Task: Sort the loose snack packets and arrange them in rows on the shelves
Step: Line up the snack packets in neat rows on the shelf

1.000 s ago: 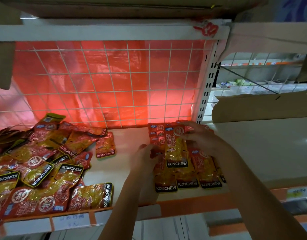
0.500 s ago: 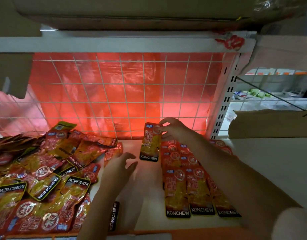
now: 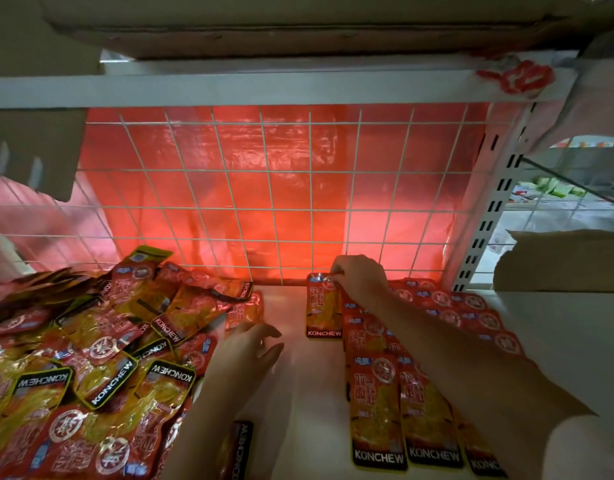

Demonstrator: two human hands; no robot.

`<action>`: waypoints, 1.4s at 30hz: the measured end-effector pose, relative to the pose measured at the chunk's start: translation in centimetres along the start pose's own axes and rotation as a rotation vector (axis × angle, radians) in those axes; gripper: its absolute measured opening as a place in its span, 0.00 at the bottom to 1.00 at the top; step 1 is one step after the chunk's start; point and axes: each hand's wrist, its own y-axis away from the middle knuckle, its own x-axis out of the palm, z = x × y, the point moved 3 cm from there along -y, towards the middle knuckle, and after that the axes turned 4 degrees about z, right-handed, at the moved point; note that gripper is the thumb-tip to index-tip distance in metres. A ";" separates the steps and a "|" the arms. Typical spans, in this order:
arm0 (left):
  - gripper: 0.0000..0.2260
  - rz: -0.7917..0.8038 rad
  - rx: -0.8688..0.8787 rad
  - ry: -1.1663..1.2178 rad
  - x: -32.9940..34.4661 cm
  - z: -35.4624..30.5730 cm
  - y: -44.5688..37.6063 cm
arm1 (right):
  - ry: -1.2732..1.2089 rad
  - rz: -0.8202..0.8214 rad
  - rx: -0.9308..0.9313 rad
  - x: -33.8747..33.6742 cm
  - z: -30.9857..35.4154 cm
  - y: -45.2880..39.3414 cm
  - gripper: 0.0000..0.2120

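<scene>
The packets are glossy, crinkled plastic film, the shelf smooth and matt, the far grid thin white-coated wire over shiny wrinkled red sheet, the right box matt brown cardboard.

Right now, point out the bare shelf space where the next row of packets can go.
Bare shelf runs front to back between the loose pile and the overlapping rows. The left hand hovers over its left edge; the right hand pinches a single packet at its back. The far right shelf is bare too. The left is crowded.
</scene>
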 end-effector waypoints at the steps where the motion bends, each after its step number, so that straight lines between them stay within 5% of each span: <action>1: 0.11 0.001 0.002 -0.001 0.0 0.2 0.0 | 0.062 0.011 -0.009 0.2 0.0 0.0 0.10; 9: 0.08 -0.070 0.005 -0.051 -0.7 1.9 0.7 | 0.416 0.039 -0.079 -0.2 1.6 0.6 0.11; 14: 0.10 -0.178 -0.060 -0.250 -3.6 5.1 0.6 | 0.115 0.048 -0.068 -0.1 5.3 2.3 0.13; 21: 0.38 0.024 -0.342 -0.448 -5.7 10.3 -3.5 | -0.320 0.251 0.093 7.1 12.0 4.1 0.30; 25: 0.35 0.060 -0.469 -0.445 -5.9 8.6 -4.5 | -0.137 0.206 0.159 8.4 14.1 4.0 0.30; 29: 0.38 0.122 -0.476 -0.237 -6.5 9.9 -5.4 | -0.214 0.336 0.200 7.9 14.0 3.8 0.36; 33: 0.31 0.042 -0.484 0.121 -7.7 10.4 -3.7 | -0.468 0.393 0.144 7.1 14.0 4.3 0.16; 37: 0.20 -0.123 -0.426 0.379 -8.7 10.1 -1.7 | -0.599 0.375 0.156 6.9 13.7 5.3 0.13; 42: 0.08 -0.209 -0.278 0.473 -9.6 8.0 0.6 | -1.146 0.349 0.240 5.1 12.1 7.7 0.07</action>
